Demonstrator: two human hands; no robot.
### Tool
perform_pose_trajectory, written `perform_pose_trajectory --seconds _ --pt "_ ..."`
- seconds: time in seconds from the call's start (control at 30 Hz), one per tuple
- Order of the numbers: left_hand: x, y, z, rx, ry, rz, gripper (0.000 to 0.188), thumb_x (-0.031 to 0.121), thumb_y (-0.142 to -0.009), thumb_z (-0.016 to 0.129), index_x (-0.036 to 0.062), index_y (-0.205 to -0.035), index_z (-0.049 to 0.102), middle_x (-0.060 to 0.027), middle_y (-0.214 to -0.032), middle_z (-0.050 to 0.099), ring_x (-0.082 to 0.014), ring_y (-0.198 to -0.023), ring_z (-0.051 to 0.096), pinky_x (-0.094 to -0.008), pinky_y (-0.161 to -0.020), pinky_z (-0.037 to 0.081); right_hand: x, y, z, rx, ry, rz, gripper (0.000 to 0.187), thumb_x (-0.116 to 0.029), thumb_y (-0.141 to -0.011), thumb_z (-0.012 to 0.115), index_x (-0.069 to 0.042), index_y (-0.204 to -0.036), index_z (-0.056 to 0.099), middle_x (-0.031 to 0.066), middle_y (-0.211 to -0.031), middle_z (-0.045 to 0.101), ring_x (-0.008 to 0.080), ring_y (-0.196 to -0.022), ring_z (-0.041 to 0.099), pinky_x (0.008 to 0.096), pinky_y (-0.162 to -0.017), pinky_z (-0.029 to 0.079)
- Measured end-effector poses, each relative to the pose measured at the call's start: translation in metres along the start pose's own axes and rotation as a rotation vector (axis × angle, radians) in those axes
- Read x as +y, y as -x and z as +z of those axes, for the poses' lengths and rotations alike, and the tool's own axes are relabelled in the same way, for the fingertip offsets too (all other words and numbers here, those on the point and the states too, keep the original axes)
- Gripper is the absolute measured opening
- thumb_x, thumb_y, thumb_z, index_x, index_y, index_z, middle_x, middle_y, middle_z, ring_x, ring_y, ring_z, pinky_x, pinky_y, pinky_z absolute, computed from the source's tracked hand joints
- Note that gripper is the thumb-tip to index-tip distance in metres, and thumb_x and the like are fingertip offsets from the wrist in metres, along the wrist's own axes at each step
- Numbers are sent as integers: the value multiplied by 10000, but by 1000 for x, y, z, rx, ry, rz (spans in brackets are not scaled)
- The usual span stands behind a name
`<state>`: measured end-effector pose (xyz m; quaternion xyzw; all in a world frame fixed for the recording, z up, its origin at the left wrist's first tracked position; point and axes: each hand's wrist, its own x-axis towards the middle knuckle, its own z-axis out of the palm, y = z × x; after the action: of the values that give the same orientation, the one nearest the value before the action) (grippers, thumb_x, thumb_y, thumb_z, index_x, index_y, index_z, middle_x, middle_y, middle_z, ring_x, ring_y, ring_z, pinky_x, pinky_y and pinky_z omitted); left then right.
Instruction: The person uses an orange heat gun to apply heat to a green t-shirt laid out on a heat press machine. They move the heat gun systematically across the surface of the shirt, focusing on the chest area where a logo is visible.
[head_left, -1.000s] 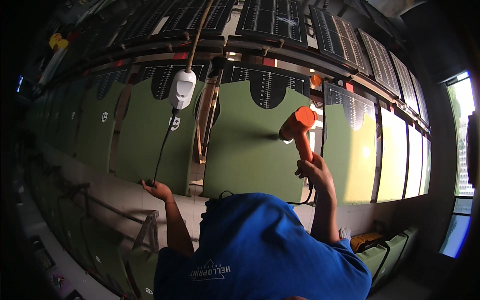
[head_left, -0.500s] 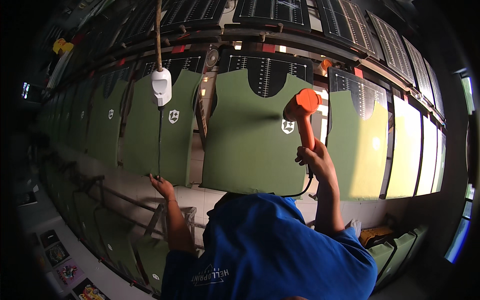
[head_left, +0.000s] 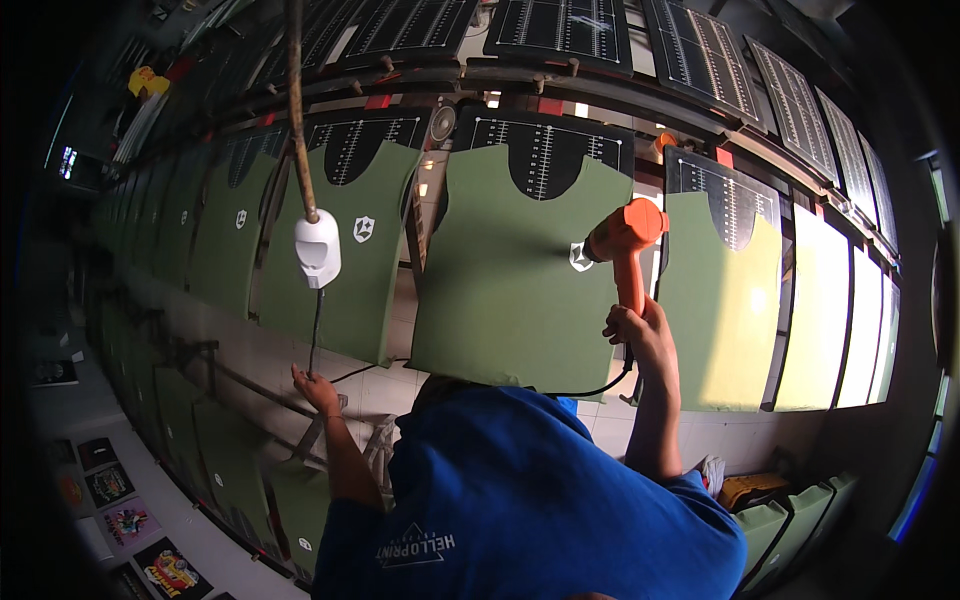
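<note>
My right hand (head_left: 645, 330) is wrapped round the handle of an orange heat gun (head_left: 632, 228). Its dark nozzle points left, close over the white shield emblem (head_left: 579, 258) on a green shirt piece (head_left: 500, 290), and partly covers that emblem. This piece lies flat on a black printing board (head_left: 546, 150) with white ruler marks, which shows at the neckline. Off to the left, my left hand (head_left: 320, 393) has its fingers around a thin black power cord (head_left: 317, 335). The cord hangs from a white plug connector (head_left: 318, 250) on a brown overhead cable (head_left: 299, 130).
More green shirt pieces (head_left: 345, 290) lie on boards in a row to both sides, with bright sunlight on the right-hand ones (head_left: 815, 300). Bare marked boards (head_left: 560, 35) line the far rack. A metal frame (head_left: 380, 445) and a table with printed samples (head_left: 130, 520) are at the lower left.
The heat gun has moved right and a little nearer, its nozzle now beside the emblem. My left hand and the white connector have shifted left and nearer. The whole view has tilted slightly.
</note>
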<state>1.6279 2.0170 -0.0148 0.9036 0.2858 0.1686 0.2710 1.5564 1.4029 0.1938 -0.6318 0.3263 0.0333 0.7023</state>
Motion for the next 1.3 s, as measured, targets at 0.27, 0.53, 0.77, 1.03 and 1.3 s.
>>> perform_pose_trajectory --seconds 0.27,0.53,0.77,1.03,1.3 --pt "-9 -123 -39 86 -187 160 507 24 -937 450 31 -1437 370 -246 -1399 406 -413 -1255 473 -483 -1035 409 10 19 42 100 -54 -2 373 -174 -878 610 34 -1177 530 51 -780 609 143 -670 627 271 -622 500" --pt "-18 -319 -46 249 -143 287 441 66 -947 439 29 -1386 448 -221 -1357 477 -411 -1220 495 -488 -999 427 16 24 189 57 -170 -26 420 -177 -874 636 41 -1209 506 47 -764 588 153 -635 626 283 -596 500" --pt "-74 -496 -40 323 -133 231 424 168 -961 426 39 -1363 466 -205 -1326 502 -396 -1178 536 -496 -955 461 3 23 401 -86 -190 41 372 -190 -905 630 33 -1188 542 56 -802 605 153 -664 630 278 -615 503" --pt "-104 -553 24 85 -298 -523 509 358 -981 444 99 -1412 364 -228 -1273 507 -431 -1152 559 -560 -933 471 -26 3 503 -58 -135 13 328 -210 -935 606 20 -1161 543 36 -792 599 142 -679 622 269 -628 502" --pt "-120 -560 41 117 -223 -519 566 331 -938 513 82 -1410 324 -247 -1238 497 -434 -1119 572 -564 -909 487 -25 -28 527 92 -11 -53 246 -202 -918 600 0 -1050 554 32 -765 593 130 -657 619 272 -606 507"
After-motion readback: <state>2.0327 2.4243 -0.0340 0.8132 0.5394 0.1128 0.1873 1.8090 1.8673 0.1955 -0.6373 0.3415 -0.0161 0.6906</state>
